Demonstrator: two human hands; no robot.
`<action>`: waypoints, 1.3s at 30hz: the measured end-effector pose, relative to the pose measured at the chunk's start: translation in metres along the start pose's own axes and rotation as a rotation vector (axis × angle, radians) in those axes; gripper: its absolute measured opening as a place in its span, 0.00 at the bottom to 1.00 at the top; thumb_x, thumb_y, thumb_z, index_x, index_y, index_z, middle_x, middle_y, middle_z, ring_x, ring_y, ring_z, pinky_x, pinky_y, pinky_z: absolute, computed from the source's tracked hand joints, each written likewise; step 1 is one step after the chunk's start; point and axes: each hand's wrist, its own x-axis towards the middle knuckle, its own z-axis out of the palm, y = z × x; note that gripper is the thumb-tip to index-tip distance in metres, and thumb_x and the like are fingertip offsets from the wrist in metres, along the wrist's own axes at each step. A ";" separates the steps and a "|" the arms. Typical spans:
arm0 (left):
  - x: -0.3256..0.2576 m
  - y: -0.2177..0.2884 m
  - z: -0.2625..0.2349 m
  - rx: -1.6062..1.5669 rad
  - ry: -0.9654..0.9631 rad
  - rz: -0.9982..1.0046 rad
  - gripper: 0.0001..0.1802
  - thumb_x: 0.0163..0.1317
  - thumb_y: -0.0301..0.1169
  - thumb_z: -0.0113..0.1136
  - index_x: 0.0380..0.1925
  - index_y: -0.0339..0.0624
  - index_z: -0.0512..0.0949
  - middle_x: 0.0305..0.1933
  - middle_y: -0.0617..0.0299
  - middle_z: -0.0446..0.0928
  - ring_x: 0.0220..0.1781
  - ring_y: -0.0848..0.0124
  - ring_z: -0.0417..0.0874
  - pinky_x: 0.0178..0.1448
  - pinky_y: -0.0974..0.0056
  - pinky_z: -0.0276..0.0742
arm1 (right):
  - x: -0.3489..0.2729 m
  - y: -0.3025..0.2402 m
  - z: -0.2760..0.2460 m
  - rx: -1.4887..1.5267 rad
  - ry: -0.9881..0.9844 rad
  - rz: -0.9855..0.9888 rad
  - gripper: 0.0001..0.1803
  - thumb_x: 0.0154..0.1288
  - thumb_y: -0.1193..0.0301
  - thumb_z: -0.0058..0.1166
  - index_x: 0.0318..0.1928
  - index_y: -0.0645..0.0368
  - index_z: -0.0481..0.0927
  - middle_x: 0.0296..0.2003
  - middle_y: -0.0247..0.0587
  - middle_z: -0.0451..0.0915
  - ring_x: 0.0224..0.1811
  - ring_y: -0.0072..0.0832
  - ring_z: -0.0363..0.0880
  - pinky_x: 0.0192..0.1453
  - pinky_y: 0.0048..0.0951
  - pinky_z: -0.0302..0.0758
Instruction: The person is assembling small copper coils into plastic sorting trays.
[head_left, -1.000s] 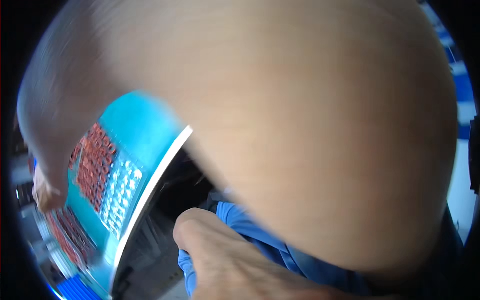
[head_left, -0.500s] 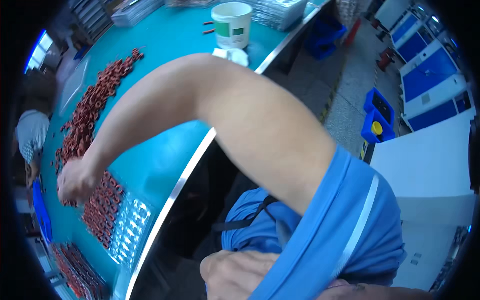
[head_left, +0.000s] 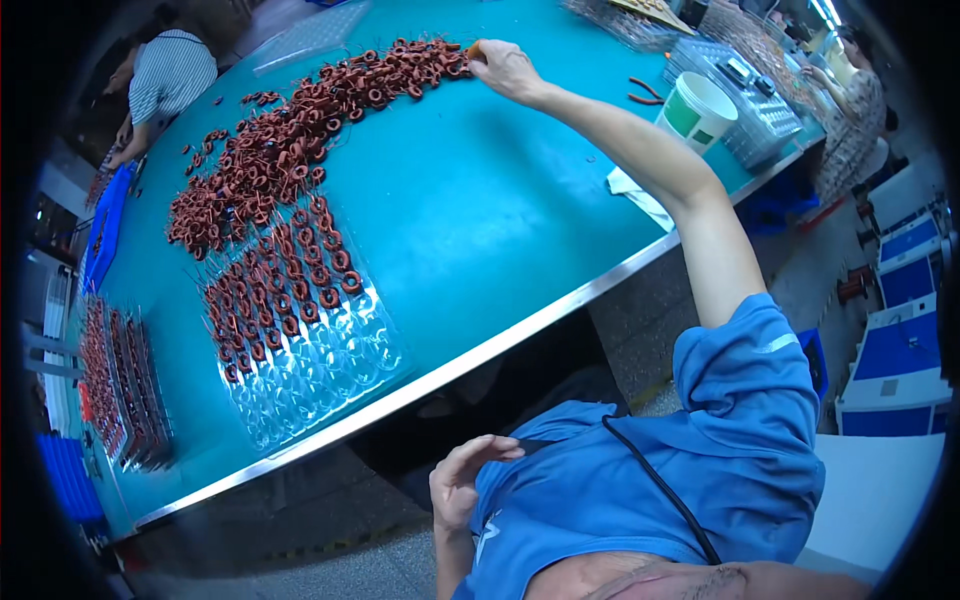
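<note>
My right hand (head_left: 507, 70) is stretched across the table to the right end of a long heap of reddish-brown wire-wound ring coils (head_left: 290, 145). Its fingers are curled at the heap's edge, and an orange patch shows by the fingertips; what they hold is too small to make out. In front of my chest, my left hand (head_left: 462, 480) hovers with loosely bent fingers and nothing visible in it. A clear plastic blister tray (head_left: 350, 355) lies near the table's front edge. Its far pockets carry rows of coils with wire leads, while the near pockets are bare.
Filled trays are stacked (head_left: 125, 385) at the left, near a blue bin (head_left: 108, 225). Toward the right stand a white bucket (head_left: 705, 105), red-handled pliers (head_left: 645, 92), a white cloth (head_left: 640, 195) and clear trays (head_left: 740, 90). One person (head_left: 170, 70) bends at the far left; another (head_left: 855, 110) is at right.
My right hand has swung from the tray's left side to the heap's right end. The view has turned, so the whole tray shows. My left hand stays near my chest.
</note>
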 end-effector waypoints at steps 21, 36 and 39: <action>0.001 -0.018 -0.023 0.138 0.167 -0.200 0.38 0.59 0.47 0.63 0.61 0.29 0.67 0.54 0.44 0.77 0.54 0.56 0.81 0.59 0.57 0.75 | 0.031 -0.007 0.076 0.063 0.055 0.020 0.10 0.59 0.69 0.54 0.39 0.58 0.84 0.34 0.49 0.84 0.40 0.41 0.82 0.49 0.37 0.77; 0.004 -0.024 -0.020 0.187 0.098 -0.240 0.31 0.61 0.36 0.62 0.61 0.32 0.68 0.56 0.49 0.76 0.56 0.61 0.80 0.61 0.61 0.74 | 0.045 0.002 0.091 0.090 -0.152 0.231 0.18 0.53 0.63 0.60 0.39 0.65 0.83 0.28 0.49 0.84 0.29 0.31 0.84 0.42 0.34 0.80; 0.001 -0.025 -0.021 0.190 0.142 -0.247 0.31 0.61 0.36 0.62 0.61 0.32 0.68 0.56 0.48 0.76 0.56 0.61 0.80 0.61 0.60 0.74 | 0.041 -0.016 0.086 0.196 -0.285 0.256 0.18 0.53 0.63 0.61 0.39 0.64 0.82 0.25 0.44 0.83 0.24 0.25 0.82 0.36 0.29 0.80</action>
